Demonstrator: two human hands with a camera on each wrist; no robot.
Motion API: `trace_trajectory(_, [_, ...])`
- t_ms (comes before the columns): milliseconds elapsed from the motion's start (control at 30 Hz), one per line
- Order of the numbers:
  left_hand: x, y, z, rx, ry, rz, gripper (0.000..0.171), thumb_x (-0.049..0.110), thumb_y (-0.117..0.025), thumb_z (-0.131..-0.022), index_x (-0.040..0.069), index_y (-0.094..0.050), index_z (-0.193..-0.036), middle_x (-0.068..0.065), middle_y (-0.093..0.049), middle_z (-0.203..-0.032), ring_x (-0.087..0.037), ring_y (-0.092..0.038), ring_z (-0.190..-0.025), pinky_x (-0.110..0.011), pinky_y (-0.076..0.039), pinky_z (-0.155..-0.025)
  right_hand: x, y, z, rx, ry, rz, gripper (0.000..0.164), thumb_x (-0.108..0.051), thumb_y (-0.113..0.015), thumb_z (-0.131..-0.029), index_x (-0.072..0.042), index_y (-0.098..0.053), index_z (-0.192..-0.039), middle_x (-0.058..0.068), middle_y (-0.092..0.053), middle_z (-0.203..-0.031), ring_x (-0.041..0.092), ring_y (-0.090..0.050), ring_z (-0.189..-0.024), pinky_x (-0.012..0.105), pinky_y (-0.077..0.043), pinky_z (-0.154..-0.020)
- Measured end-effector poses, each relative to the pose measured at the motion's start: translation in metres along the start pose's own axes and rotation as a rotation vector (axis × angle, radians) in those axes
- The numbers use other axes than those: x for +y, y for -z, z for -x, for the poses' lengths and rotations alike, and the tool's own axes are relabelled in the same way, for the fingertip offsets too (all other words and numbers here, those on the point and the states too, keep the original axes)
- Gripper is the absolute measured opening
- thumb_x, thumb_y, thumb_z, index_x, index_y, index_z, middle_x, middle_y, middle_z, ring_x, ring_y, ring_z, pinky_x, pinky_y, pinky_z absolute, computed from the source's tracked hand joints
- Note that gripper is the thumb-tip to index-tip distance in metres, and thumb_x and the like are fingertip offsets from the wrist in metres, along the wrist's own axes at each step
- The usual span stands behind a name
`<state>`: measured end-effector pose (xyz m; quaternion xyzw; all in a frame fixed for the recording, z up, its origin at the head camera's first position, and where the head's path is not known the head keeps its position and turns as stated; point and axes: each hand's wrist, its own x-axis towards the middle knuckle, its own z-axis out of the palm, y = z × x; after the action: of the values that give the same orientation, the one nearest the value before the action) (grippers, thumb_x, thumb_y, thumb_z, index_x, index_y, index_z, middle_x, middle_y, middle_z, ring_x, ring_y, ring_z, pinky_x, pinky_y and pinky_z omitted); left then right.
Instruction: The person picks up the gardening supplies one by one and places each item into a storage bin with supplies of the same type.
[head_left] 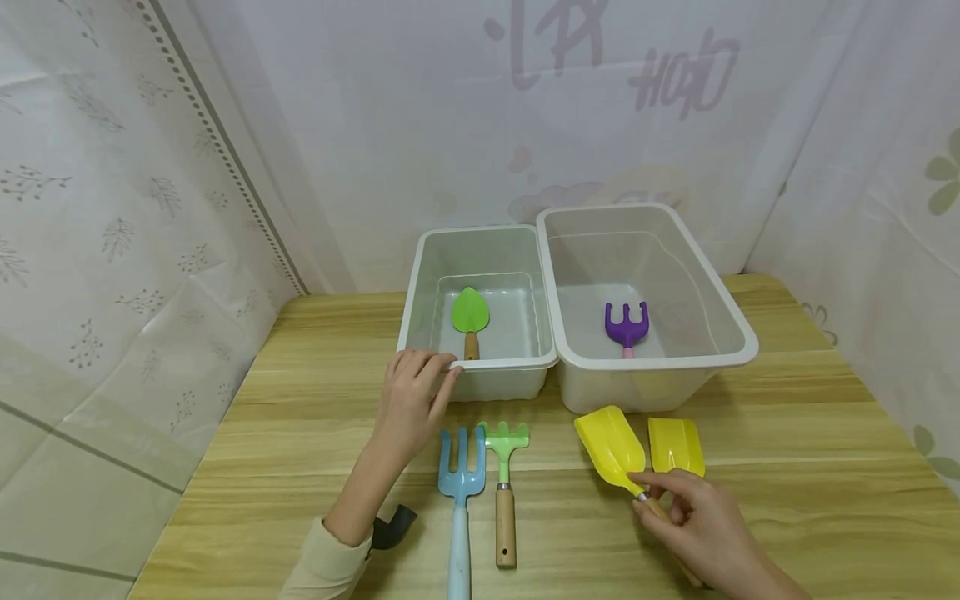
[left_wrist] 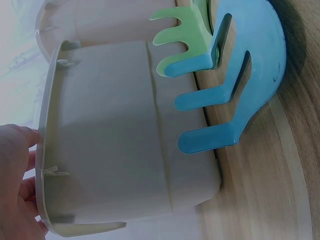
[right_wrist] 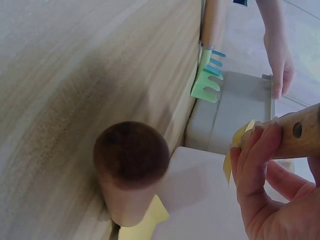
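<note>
Right hand [head_left: 697,521]: gripping yellow wooden-handled scoop [head_left: 611,446]. Left hand [head_left: 412,400]: gripping smaller white rectangular plastic bin [head_left: 502,383], rim, seven o'clock.

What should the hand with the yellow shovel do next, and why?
Perhaps the right hand should lift its yellow shovel toward the left bin. The shovel is gripped, and that bin holds a green trowel, while the right bin holds a purple fork.

Faint mauve lettering [head_left: 684,77] on the back curtain [head_left: 405,125] cannot be read surely
</note>
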<state>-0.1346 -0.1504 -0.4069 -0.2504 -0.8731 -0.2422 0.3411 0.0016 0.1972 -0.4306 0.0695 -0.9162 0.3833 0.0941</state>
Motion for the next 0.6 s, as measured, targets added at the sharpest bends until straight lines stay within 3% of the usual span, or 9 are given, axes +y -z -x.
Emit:
trace_trajectory(400, [-0.0006,-0.0008,0.0001,0.007,-0.009,0.006,0.014,0.013,-0.077,-0.095,0.002,-0.076,-0.105,-0.01,-0.073,-0.096,-0.033,-0.065,-0.095,-0.052,-0.051,-0.097,-0.0003,0.0049,-0.0007,0.08,0.121,-0.039,0.034,0.008,-0.089,-0.072,-0.009,-0.083,-0.101,-0.013,-0.061,-0.074,-0.008,-0.038,-0.055,0.013,-0.032,-0.045])
trace_trajectory(600, [0.0001,-0.0001,0.0002,0.001,-0.001,0.008,0.014,0.014,-0.077,-0.096,0.002,-0.076,-0.104,-0.011,-0.073,-0.096,-0.033,-0.065,-0.095,-0.052,-0.05,-0.097,-0.0007,0.0063,-0.0003,0.091,0.123,-0.035,0.034,0.008,-0.089,-0.071,-0.009,-0.083,-0.099,-0.015,-0.06,-0.074,-0.008,-0.039,-0.056,0.013,-0.033,-0.046])
